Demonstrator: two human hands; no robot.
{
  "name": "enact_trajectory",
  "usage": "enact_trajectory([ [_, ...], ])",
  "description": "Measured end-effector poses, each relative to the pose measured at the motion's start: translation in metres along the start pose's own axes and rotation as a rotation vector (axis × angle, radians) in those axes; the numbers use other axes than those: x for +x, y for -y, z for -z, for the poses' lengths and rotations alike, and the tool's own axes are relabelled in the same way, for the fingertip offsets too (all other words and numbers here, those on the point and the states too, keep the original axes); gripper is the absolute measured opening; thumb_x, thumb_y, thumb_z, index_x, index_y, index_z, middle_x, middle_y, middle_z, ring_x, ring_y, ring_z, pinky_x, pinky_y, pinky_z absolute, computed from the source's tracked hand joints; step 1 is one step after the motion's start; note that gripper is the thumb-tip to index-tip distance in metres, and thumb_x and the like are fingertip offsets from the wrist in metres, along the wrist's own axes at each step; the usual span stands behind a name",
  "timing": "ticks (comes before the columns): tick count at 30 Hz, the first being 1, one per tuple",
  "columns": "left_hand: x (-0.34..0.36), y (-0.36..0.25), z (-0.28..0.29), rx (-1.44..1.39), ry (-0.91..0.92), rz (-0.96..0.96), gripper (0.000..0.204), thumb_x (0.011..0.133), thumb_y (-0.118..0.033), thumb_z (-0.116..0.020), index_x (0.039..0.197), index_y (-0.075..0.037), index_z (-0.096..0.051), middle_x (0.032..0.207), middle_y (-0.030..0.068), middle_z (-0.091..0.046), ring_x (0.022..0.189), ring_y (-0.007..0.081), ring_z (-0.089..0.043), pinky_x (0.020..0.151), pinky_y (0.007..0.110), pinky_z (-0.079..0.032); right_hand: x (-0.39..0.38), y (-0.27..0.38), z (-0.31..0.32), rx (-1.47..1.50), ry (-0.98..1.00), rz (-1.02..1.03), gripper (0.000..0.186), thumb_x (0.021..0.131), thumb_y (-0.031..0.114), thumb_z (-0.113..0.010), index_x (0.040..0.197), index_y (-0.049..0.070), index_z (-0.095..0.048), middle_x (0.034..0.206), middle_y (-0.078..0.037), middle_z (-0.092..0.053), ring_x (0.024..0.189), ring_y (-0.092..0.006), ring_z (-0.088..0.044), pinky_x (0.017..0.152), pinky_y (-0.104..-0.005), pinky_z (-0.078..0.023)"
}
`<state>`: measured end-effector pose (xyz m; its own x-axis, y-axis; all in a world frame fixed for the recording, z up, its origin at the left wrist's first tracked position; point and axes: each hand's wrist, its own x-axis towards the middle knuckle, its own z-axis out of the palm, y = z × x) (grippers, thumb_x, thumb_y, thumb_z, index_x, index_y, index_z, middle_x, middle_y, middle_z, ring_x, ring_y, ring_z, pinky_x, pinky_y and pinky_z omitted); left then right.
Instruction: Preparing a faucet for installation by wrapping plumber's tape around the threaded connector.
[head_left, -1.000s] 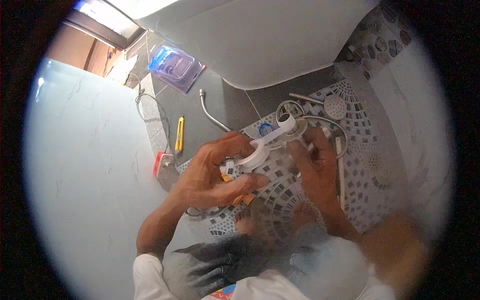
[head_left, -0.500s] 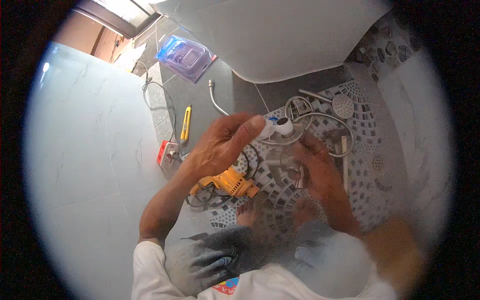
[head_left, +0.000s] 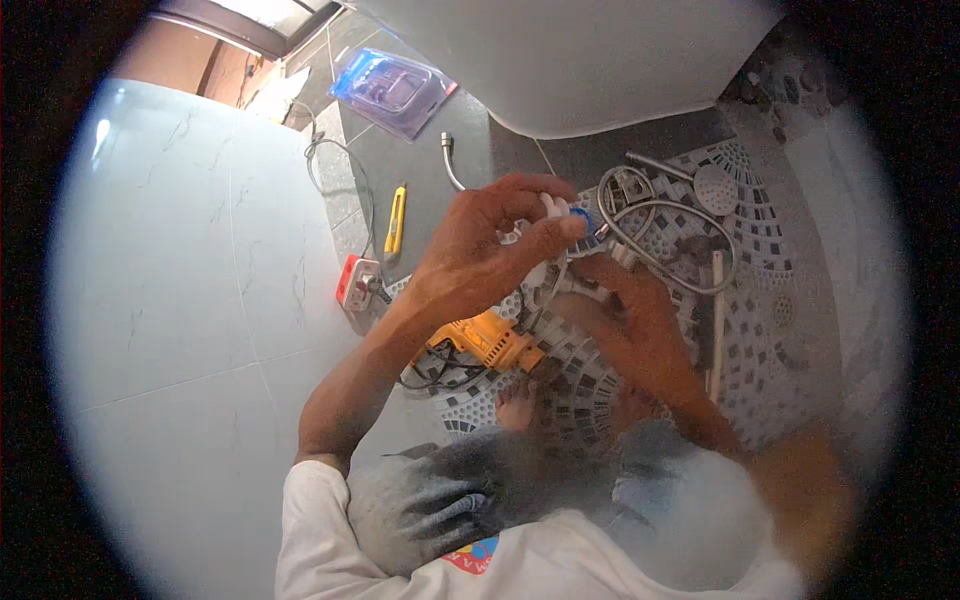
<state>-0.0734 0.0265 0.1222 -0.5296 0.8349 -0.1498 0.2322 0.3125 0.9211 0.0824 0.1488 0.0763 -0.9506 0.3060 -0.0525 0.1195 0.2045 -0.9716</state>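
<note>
My left hand (head_left: 485, 245), fingers curled, grips a white roll of thread tape (head_left: 553, 207) by a small blue ring (head_left: 585, 226). Just below it my right hand (head_left: 635, 320) is closed around a shiny metal tap fitting (head_left: 572, 285), partly hidden by my fingers. An orange corded drill (head_left: 495, 345) lies beneath my hands. Right of them a coiled steel shower hose (head_left: 728, 255) lies near a round shower head (head_left: 716, 188).
A yellow utility knife (head_left: 396, 222), red-and-white power strip (head_left: 354, 282) and plastic blister pack (head_left: 390, 92) lie at left and back. A large white fixture (head_left: 580, 60) stands behind, a pale tiled wall (head_left: 180, 260) at left. A pale pipe (head_left: 716, 320) lies at right.
My left hand has moved up and right over the fitting, turning with the tape. The strip that stretched between roll and fitting is now mostly hidden. The whole view has shifted slightly.
</note>
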Motion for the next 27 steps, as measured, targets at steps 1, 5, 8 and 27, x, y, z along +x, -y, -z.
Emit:
enact_trajectory([
  [1, 0.000, -0.001, 0.000, 0.003, 0.005, 0.002, 0.025, 0.090, -0.023, -0.068, 0.095, 0.002, -0.068, 0.119, 0.0106, -0.062, 0.089, 0.0100, -0.057, 0.074, 0.026, -0.046, 0.000, -0.001, -0.001, -0.027, -0.012, 0.019, 0.033, 0.083, 0.024, -0.071, 0.104, -0.001, -0.065, 0.097, -0.022, -0.068, 0.089, -0.0386, -0.067, 0.078, -0.0438, -0.053],
  [5, -0.001, -0.019, -0.004, -0.168, -0.011, 0.019, 0.018, 0.081, -0.013, -0.074, 0.085, 0.002, -0.067, 0.127, 0.0119, -0.058, 0.093, 0.0111, -0.058, 0.080, 0.027, -0.047, 0.000, -0.002, 0.003, -0.079, -0.072, 0.059, 0.033, 0.083, 0.024, -0.071, 0.104, -0.001, -0.065, 0.095, -0.021, -0.069, 0.088, -0.0384, -0.067, 0.077, -0.0450, -0.053],
  [8, -0.008, -0.018, -0.004, -0.229, 0.022, -0.014, 0.015, 0.077, -0.008, -0.073, 0.085, 0.003, -0.067, 0.131, 0.0150, -0.055, 0.104, 0.0166, -0.057, 0.088, 0.030, -0.047, 0.004, -0.007, 0.007, 0.012, -0.131, 0.064, 0.033, 0.084, 0.025, -0.071, 0.104, 0.000, -0.065, 0.093, -0.021, -0.069, 0.088, -0.0380, -0.067, 0.076, -0.0450, -0.052],
  [27, -0.014, -0.003, 0.008, -0.116, 0.186, 0.027, 0.051, 0.075, -0.025, -0.056, 0.114, 0.007, -0.059, 0.120, 0.0154, -0.057, 0.114, 0.0260, -0.053, 0.102, 0.040, -0.038, -0.002, 0.000, 0.023, -0.035, -0.360, 0.111, 0.032, 0.083, 0.025, -0.074, 0.103, 0.002, -0.062, 0.087, -0.018, -0.064, 0.080, -0.0336, -0.063, 0.071, -0.0445, -0.049],
])
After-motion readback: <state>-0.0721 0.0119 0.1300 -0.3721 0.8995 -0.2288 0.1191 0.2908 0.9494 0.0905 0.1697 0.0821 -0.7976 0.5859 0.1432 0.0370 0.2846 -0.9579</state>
